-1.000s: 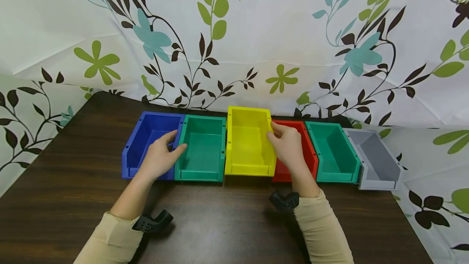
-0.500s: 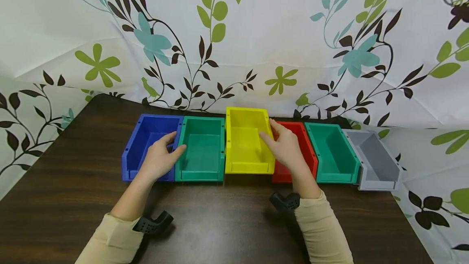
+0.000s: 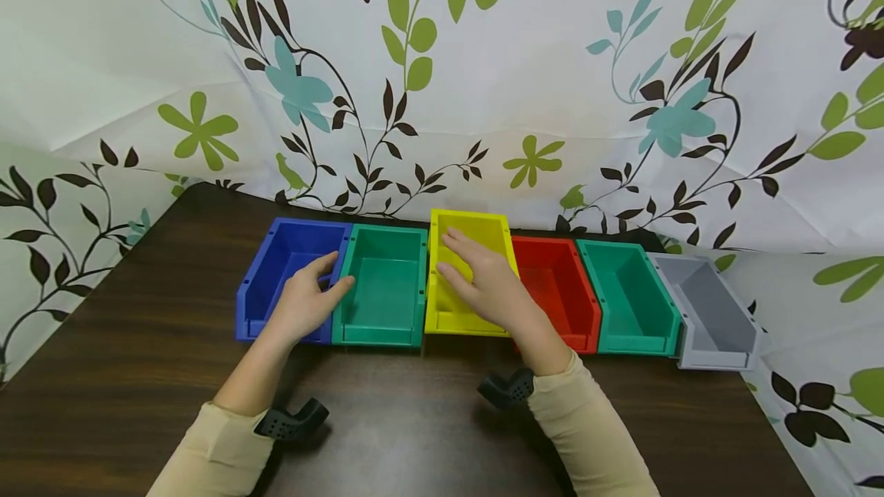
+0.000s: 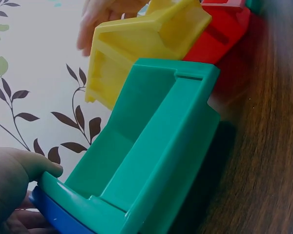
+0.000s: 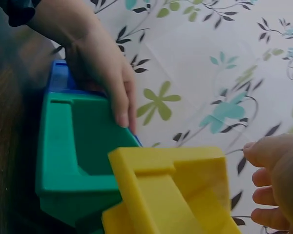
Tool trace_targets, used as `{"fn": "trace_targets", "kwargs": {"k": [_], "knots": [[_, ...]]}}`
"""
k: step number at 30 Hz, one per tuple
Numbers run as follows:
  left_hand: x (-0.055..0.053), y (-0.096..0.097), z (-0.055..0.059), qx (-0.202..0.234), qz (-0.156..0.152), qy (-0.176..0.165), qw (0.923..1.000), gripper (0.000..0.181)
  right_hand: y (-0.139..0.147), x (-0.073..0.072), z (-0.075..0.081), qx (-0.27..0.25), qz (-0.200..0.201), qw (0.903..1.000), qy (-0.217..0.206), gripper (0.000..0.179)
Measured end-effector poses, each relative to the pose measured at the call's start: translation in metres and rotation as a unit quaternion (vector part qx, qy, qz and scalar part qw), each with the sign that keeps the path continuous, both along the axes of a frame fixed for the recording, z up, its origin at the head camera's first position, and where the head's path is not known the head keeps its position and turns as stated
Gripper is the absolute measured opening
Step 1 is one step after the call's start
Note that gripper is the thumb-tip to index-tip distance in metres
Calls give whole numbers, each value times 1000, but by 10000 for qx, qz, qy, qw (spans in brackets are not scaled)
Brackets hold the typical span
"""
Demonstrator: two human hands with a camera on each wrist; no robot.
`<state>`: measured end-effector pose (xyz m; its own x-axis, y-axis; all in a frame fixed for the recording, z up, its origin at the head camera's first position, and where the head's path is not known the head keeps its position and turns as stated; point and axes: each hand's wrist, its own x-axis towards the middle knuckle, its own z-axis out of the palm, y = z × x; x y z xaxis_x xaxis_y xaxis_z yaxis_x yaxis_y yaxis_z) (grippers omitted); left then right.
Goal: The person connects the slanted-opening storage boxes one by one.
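Note:
In the head view my left hand [image 3: 300,301] grips the adjoining walls of the blue bin [image 3: 293,240] and the left green bin [image 3: 383,290]. The left wrist view has its thumb on the green rim [image 4: 50,181] and its fingers on the blue side. Over the yellow bin [image 3: 449,309] hovers my right hand [image 3: 489,286], fingers extended and holding nothing. That yellow bin sits slightly higher than its neighbours; what it rests on is hidden. To its right stands the red bin [image 3: 552,290], partly behind my right forearm.
Farther right in the row stand another green bin [image 3: 631,301] and a grey bin [image 3: 711,305], set at an angle. Everything is on a dark wooden table [image 3: 387,420]. A leaf-patterned cloth [image 3: 552,90] hangs behind it. Each wrist carries a black camera mount [image 3: 293,420].
My right hand has let go of the yellow bin's right wall and moved left over the bin with its fingers spread. The left hand keeps its hold on the blue and green walls.

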<state>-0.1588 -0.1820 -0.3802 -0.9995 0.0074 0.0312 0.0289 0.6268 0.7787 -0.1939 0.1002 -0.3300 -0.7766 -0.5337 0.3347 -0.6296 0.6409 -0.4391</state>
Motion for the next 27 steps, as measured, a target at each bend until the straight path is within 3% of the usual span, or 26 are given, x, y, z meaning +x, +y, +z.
{"fn": "trace_targets", "kwargs": {"k": [4,10,27], "knots": [[0,-1,-1,1,20,24,10000,63,-13,-5,-1,110,170,9998,-80,50],[-1,-1,-1,43,14,16,10000,62,-22,-8,-4,389,95,9986,-349,50],[-2,1,-1,39,24,26,10000,61,-25,-10,-6,388,97,9990,-200,47]]}}
